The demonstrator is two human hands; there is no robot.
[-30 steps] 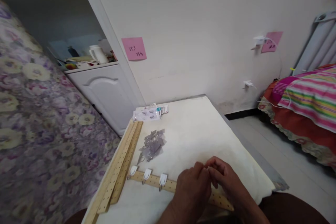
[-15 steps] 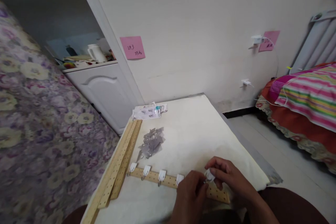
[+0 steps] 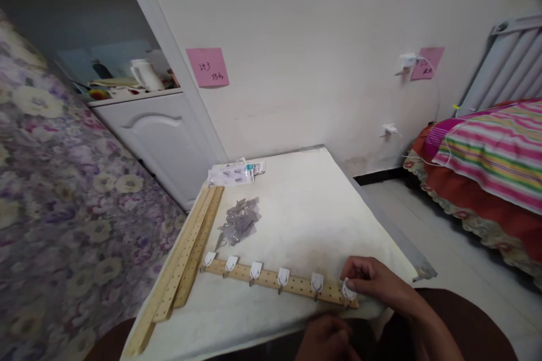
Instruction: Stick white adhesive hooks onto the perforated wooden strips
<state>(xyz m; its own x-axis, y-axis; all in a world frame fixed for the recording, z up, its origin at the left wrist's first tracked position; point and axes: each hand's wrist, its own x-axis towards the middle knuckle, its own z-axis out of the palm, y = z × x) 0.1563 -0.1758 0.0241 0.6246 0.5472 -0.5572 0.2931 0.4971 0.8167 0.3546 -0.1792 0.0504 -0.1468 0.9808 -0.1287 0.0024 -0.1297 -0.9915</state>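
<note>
A perforated wooden strip [image 3: 298,286] lies across the near side of the table, with several white hooks in a row along it, such as one white hook [image 3: 283,278] in the middle and another [image 3: 317,283] farther right. At its right end my right hand [image 3: 368,279] pinches the last white hook [image 3: 349,290] between thumb and finger, against the strip. My left hand [image 3: 326,338] is low at the table's near edge, apart from the strip. Its fingers are curled; whatever they may hold is hidden.
A pile of grey clear-edged pieces [image 3: 239,221] lies behind the strip. Longer perforated wooden strips [image 3: 186,265] run along the table's left edge. Flat packages [image 3: 232,173] rest at the back left corner. A wall stands behind; a bed [image 3: 486,152] is at the right.
My left hand has drawn back from the strip toward me. My right hand has brought the white hook to the strip's right end. The fifth hook now shows uncovered. The view has shifted slightly.
</note>
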